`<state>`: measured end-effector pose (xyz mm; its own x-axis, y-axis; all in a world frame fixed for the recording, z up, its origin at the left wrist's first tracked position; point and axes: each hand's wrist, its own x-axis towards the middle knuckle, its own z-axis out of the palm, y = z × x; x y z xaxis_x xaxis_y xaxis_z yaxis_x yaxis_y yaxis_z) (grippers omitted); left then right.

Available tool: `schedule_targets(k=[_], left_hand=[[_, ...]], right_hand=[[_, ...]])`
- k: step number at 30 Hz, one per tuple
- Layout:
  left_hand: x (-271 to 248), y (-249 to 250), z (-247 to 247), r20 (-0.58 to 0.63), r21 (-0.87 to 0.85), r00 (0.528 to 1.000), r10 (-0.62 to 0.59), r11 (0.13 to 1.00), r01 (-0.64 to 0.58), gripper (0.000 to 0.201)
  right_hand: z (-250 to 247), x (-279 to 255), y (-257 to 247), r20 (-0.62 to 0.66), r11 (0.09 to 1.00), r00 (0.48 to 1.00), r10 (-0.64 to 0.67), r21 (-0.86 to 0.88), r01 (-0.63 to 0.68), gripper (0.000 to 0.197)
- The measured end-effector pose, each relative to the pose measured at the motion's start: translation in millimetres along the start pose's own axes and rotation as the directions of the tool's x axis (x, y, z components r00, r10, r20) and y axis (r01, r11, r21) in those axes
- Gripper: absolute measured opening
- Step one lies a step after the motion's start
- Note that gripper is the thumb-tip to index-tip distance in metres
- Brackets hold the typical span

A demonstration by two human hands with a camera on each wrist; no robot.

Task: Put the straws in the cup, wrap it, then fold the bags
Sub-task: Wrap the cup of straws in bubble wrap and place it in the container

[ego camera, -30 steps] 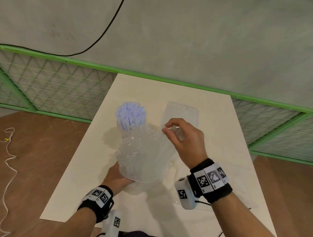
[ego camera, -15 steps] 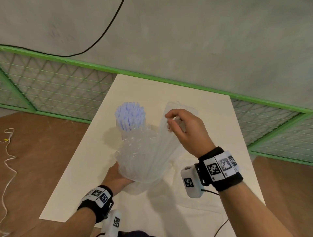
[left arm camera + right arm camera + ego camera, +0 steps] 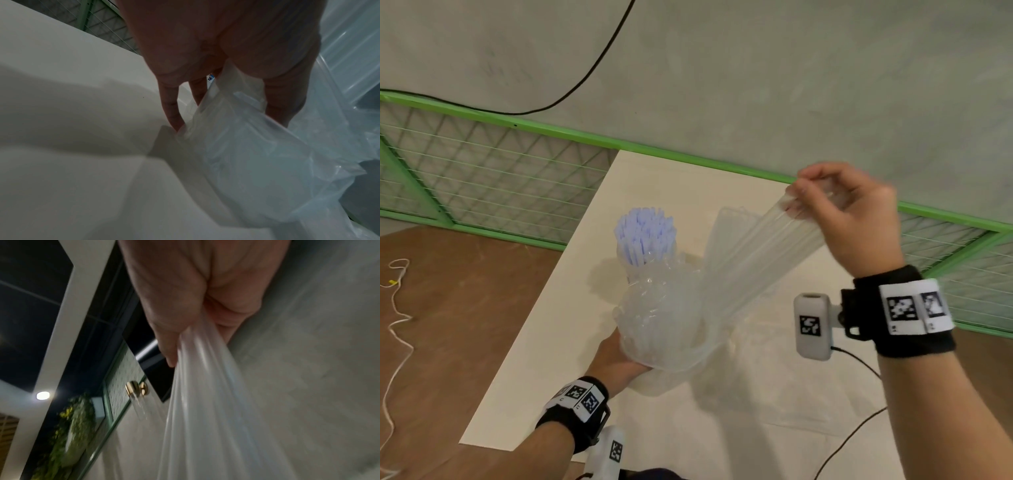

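the right hand [image 3: 856,219] pinches the bag [image 3: 753,263] end, stretched up-right from the crumpled bundle [image 3: 657,318] that the left hand [image 3: 616,363] grips.

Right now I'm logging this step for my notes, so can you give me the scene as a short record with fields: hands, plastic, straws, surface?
left hand: under the bunched plastic, gripping it from below
right hand: raised, pinching the end of a stretched strip of plastic
plastic: clear, crumpled in a mass, one strip pulled taut up to the right hand
straws: pale blue, bundled upright, tips showing beyond the plastic
cup: hidden or too clear to tell
table: white, under both hands
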<state>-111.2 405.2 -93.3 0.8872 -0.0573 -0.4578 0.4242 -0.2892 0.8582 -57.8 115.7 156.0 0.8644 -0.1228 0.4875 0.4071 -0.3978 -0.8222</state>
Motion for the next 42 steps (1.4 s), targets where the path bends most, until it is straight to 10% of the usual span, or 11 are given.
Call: schedule_targets(k=[15, 25, 33, 42], left_hand=[[-0.9, 2.2, 1.4, -0.002, -0.033, 1.000, 0.020, 0.999, -0.020, 0.096], [-5.4, 5.4, -0.4, 0.018, -0.040, 1.000, 0.005, 0.999, -0.004, 0.103], [-8.5, 5.5, -1.3, 0.020, -0.077, 1.000, 0.006, 0.997, -0.004, 0.105], [-7.6, 4.7, 0.5, 0.007, -0.033, 1.000, 0.017, 0.999, -0.016, 0.082]], right_hand=[[-48.8, 53.6, -11.6, -0.208, 0.989, 0.968, -0.143, -0.071, 0.131, 0.019], [6.5, 37.6, 99.3, 0.229, 0.902, 0.965, 0.128, -0.432, -0.017, 0.021], [27.8, 17.7, 138.0, 0.665, 0.572, 0.650, 0.369, -0.713, 0.405, 0.089], [51.1, 35.2, 135.9, 0.553, 0.576, 0.757, 0.347, -0.763, 0.293, 0.106]])
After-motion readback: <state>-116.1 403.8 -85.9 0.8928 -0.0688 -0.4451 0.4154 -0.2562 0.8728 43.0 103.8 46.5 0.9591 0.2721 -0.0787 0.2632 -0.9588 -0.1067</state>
